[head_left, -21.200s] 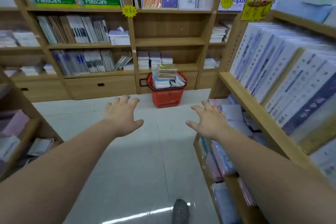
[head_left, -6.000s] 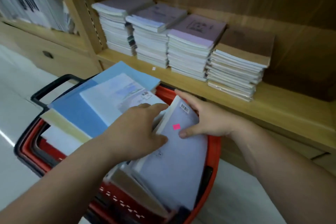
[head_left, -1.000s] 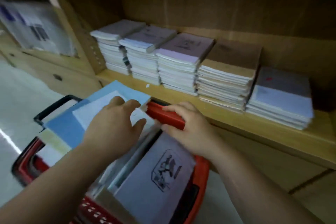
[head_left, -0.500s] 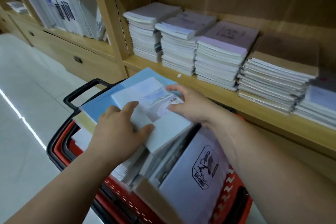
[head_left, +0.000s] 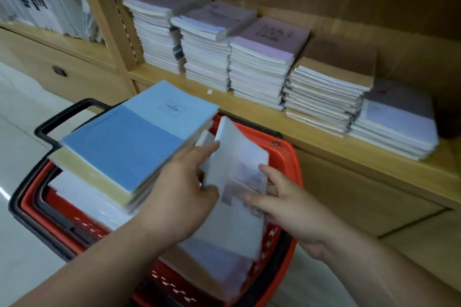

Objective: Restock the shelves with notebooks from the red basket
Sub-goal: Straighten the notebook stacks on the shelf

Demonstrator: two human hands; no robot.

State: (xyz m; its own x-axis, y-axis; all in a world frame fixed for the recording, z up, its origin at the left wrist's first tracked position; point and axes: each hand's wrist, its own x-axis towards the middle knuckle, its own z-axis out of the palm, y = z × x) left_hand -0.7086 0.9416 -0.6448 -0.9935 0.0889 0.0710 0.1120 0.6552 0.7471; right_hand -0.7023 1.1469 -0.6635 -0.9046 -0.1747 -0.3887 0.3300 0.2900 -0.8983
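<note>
The red basket (head_left: 287, 154) stands on the floor below the wooden shelf (head_left: 249, 109), packed with notebooks. A pile with blue covers (head_left: 129, 142) lies across its left half. More notebooks (head_left: 219, 262) stand on edge in its right half. Both my hands hold a white notebook (head_left: 237, 157) with a faint picture on its cover, tilted up on edge over the basket's middle. My left hand (head_left: 184, 189) grips its left edge between finger and thumb. My right hand (head_left: 291, 209) pinches its lower right side, fingers on the cover.
Several stacks of notebooks sit side by side on the shelf: white and lilac ones (head_left: 264, 57), a brown-covered stack (head_left: 329, 82), a low stack (head_left: 394, 122) at the right. Left of an upright post (head_left: 109, 22) are wrapped books (head_left: 37, 0) and a drawer (head_left: 59, 71).
The white notebook lay flat on the blue pile half a second ago; now both hands have lifted it off and tipped it upright, further right over the basket.
</note>
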